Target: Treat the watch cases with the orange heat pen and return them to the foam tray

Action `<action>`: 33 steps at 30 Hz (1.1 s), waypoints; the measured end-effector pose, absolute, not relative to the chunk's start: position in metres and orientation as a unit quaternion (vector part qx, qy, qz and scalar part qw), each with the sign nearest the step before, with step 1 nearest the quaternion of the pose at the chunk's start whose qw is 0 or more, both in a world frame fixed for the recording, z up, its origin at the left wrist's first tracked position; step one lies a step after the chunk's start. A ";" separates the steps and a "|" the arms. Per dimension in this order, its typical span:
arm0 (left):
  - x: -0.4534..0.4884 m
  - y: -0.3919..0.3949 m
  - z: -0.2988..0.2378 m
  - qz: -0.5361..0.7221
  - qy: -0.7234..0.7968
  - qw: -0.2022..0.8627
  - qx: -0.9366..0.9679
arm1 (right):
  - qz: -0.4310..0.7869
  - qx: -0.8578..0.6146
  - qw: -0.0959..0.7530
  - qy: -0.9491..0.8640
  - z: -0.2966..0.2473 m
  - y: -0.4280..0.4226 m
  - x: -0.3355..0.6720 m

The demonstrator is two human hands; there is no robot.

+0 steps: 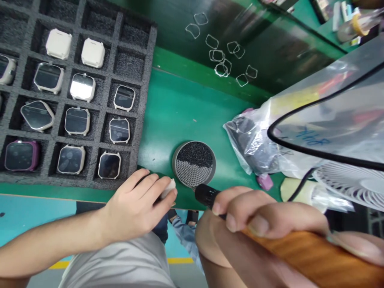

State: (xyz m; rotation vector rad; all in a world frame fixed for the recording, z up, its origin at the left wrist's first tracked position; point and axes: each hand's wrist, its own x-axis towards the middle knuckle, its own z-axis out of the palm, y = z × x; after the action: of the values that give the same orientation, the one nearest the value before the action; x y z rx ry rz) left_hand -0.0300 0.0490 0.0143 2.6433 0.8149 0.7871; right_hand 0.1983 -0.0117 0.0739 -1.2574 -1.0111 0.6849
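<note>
My left hand [138,204] grips a small white watch case [168,188] at the near edge of the green bench [180,108]. My right hand [264,224] is closed around an orange-handled screwdriver [303,256]; its black tip [205,196] points at the white case. Just beyond the tip sits a round metal dish [193,164] filled with tiny screws. A black foam tray [141,52] on the left holds several smartwatches in its cells, one of them purple [21,155].
Clear plastic bags [261,140] with parts lie to the right, a black cable [300,150] across them. A white fan [354,186] stands at the right. Several thin clear gasket rings [222,60] are scattered on the dark mat at the back.
</note>
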 end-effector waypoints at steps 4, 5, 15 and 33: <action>-0.028 0.050 0.014 0.272 0.283 0.130 0.911 | 0.294 -0.549 0.657 -0.425 0.075 -0.015 0.184; -0.027 0.050 0.014 0.273 0.283 0.130 0.910 | 0.301 -0.549 0.657 -0.420 0.077 -0.013 0.179; -0.027 0.048 0.013 0.282 0.290 0.136 0.904 | 0.313 -0.531 0.659 -0.432 0.075 0.000 0.167; -0.025 0.048 0.014 0.280 0.300 0.124 0.903 | 0.379 -0.543 0.592 -0.459 0.084 0.020 0.184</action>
State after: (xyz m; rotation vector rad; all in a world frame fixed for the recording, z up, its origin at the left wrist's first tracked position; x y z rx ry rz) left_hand -0.0249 0.0483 0.0139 2.6340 0.8754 0.8164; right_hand 0.1837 0.0202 0.0843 -1.2619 -1.0680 0.8815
